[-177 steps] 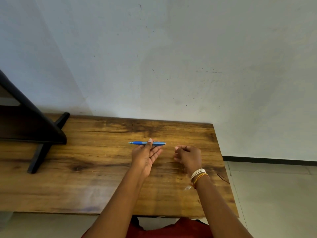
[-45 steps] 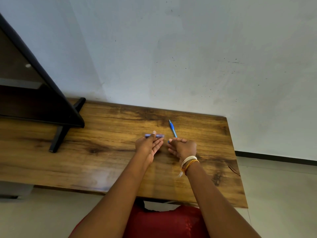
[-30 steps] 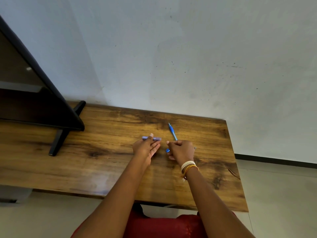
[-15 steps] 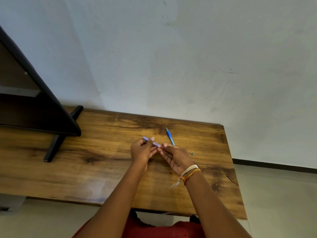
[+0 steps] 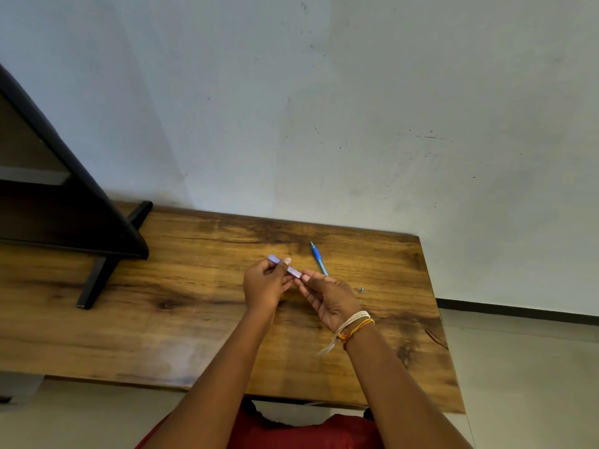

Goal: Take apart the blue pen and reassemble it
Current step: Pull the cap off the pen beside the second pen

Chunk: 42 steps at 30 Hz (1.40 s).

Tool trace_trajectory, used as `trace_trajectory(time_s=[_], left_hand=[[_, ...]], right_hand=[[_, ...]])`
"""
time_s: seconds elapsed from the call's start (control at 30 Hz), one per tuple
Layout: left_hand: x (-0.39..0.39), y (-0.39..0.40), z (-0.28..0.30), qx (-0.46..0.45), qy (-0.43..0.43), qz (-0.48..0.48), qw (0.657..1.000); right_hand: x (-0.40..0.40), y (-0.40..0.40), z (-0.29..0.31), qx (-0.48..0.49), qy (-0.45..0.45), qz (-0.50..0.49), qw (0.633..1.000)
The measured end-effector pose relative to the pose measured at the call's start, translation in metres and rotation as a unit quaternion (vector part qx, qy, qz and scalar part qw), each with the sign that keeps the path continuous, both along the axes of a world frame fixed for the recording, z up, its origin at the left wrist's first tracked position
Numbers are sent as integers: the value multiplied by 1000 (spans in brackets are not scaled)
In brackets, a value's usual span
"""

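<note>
Both hands [image 5: 264, 283] around pen barrel [image 5: 293, 270], front section [image 5: 319, 261] just beyond.

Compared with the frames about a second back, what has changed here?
Right hand let go of the pen's front half, now lying on the table, and joined the left hand on the barrel piece. Small part lies unmoved.

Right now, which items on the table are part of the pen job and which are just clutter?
Part of the job:
- pale blue pen barrel, held in left hand and right hand
- blue pen front section, lying on wooden table
- small metal part

Lying about:
- black stand
</note>
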<state>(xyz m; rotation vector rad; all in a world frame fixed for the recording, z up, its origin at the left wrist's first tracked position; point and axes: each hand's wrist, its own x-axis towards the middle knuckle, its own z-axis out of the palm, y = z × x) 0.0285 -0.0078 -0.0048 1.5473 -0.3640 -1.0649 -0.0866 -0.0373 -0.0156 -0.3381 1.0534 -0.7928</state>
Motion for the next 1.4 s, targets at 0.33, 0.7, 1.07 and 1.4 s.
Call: trace_trajectory(time_s=[0.33, 0.7, 1.07, 1.4], left_hand=[[4, -4, -2, 56, 214, 41, 974], [9, -4, -5, 48, 276, 45, 959], [9, -6, -8, 55, 278, 46, 958], [11, -6, -10, 64, 301, 51, 950]], right_hand=[[1, -1, 7, -16, 29, 10, 999], [0, -2, 10, -35, 23, 16, 999], [1, -1, 8, -84, 114, 38, 989], [0, -3, 13, -159, 206, 3, 966]])
